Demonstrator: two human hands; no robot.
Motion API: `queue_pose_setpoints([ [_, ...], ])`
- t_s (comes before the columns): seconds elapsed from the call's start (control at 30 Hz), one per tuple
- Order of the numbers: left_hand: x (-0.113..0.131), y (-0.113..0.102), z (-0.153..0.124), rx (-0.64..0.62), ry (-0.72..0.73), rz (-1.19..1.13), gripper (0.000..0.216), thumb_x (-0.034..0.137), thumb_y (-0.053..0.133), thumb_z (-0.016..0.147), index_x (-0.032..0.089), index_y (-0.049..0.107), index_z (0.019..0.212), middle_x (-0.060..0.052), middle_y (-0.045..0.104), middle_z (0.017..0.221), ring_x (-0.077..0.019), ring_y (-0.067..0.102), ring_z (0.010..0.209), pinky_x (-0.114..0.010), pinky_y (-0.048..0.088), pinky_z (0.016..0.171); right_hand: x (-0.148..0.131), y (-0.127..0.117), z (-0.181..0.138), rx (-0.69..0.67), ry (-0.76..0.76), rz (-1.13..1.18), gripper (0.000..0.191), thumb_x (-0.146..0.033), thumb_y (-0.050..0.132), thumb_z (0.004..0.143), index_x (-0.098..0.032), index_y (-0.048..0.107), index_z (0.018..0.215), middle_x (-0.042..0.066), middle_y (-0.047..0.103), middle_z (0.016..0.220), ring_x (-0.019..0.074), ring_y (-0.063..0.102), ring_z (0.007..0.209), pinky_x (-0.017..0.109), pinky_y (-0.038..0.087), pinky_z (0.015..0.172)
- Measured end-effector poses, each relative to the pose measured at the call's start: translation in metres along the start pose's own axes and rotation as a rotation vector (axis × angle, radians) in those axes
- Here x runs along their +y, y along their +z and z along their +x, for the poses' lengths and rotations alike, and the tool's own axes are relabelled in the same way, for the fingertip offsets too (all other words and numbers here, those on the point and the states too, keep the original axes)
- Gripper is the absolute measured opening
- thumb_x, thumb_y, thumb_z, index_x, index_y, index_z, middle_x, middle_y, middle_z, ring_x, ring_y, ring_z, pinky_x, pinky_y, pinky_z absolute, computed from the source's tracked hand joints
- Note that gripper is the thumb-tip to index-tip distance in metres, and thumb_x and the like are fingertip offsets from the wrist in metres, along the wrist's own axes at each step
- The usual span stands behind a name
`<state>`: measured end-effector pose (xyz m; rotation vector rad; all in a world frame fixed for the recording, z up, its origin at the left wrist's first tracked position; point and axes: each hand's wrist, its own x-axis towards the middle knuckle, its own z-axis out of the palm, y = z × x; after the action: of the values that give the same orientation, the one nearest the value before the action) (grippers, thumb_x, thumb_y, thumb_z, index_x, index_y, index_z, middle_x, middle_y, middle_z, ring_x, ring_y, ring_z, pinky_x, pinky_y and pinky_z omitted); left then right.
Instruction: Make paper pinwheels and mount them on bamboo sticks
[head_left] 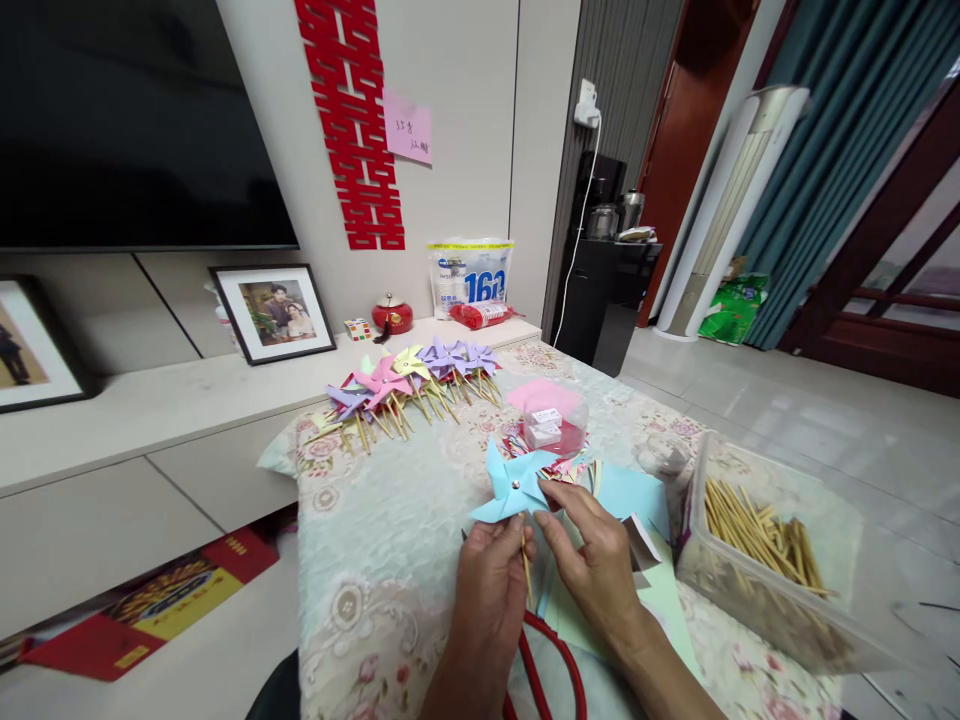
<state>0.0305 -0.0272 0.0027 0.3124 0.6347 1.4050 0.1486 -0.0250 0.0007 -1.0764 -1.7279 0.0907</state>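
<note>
A light blue paper pinwheel (pixel 514 484) with a silver pin at its centre is held above the table. Its thin wooden stick (pixel 526 575) slants down beneath it. My left hand (pixel 491 580) is closed around the top of the stick, just under the blades. My right hand (pixel 592 545) pinches the right blade between thumb and fingers. Red-handled scissors (pixel 551 660) lie below my hands, their blades mostly hidden. Blue paper (pixel 634 495) and pale green paper (pixel 667 600) lie under and beside my right hand.
Several finished pinwheels (pixel 386 380) lie at the table's far left. A clear round container (pixel 555 420) stands behind the blue pinwheel, near pink paper. To the right, a plastic bin (pixel 757 580) holds many wooden sticks (pixel 765 530). A cabinet (pixel 180 420) runs along the wall.
</note>
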Motion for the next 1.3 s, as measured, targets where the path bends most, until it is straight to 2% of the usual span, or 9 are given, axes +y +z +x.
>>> queue_pose_setpoints([
  [0.23,0.001,0.003,-0.003,0.023,-0.011,0.021,0.028,0.016,0.087,0.058,0.015,0.071,0.081,-0.002,0.069,0.083,-0.0108,0.056,0.068,-0.023,0.043,0.064,0.000,0.001,0.000,-0.023,0.020,0.038,0.027,-0.014,0.058,0.092,-0.020,0.067,0.116,0.010,0.073,0.109,0.0241,0.067,0.103,0.040,0.057,0.087],
  [0.4,0.001,0.002,-0.003,0.011,0.000,0.044,0.030,0.017,0.086,0.058,0.016,0.071,0.084,-0.001,0.068,0.081,-0.0108,0.055,0.067,-0.023,0.043,0.063,-0.003,-0.002,0.002,-0.023,0.024,0.066,0.024,-0.017,0.059,0.093,-0.020,0.067,0.115,0.010,0.072,0.107,0.0239,0.067,0.101,0.039,0.056,0.083],
  [0.6,0.004,0.003,-0.003,0.067,0.006,0.134,0.028,0.021,0.087,0.055,0.013,0.067,0.074,0.001,0.062,0.069,-0.0085,0.049,0.059,-0.023,0.038,0.058,0.004,-0.013,0.006,0.153,0.019,-0.068,0.027,-0.019,0.057,0.095,-0.020,0.065,0.121,0.012,0.065,0.114,0.0262,0.059,0.109,0.045,0.049,0.092],
  [0.77,0.001,0.005,-0.005,0.050,-0.024,0.205,0.032,0.023,0.086,0.051,0.012,0.069,0.076,0.002,0.060,0.062,-0.0093,0.047,0.057,-0.023,0.035,0.054,0.009,-0.015,0.009,0.069,-0.035,-0.134,0.032,-0.017,0.053,0.097,-0.023,0.063,0.127,0.012,0.059,0.128,0.0281,0.051,0.119,0.051,0.042,0.100],
  [1.0,-0.002,0.003,-0.006,-0.008,-0.049,0.279,0.025,0.023,0.083,0.057,0.013,0.067,0.073,0.002,0.057,0.058,-0.0089,0.045,0.053,-0.023,0.032,0.051,0.011,-0.013,0.007,-0.016,0.004,-0.091,0.039,-0.011,0.047,0.097,-0.026,0.059,0.131,0.010,0.062,0.125,0.0256,0.055,0.115,0.045,0.045,0.094],
  [1.3,-0.001,0.001,-0.005,-0.021,-0.047,0.333,0.025,0.025,0.082,0.058,0.013,0.065,0.071,0.002,0.056,0.058,-0.0082,0.043,0.051,-0.023,0.031,0.049,0.017,-0.011,0.006,0.029,-0.039,-0.072,0.042,-0.002,0.045,0.091,-0.023,0.064,0.123,0.007,0.067,0.113,0.0217,0.060,0.107,0.039,0.045,0.090],
])
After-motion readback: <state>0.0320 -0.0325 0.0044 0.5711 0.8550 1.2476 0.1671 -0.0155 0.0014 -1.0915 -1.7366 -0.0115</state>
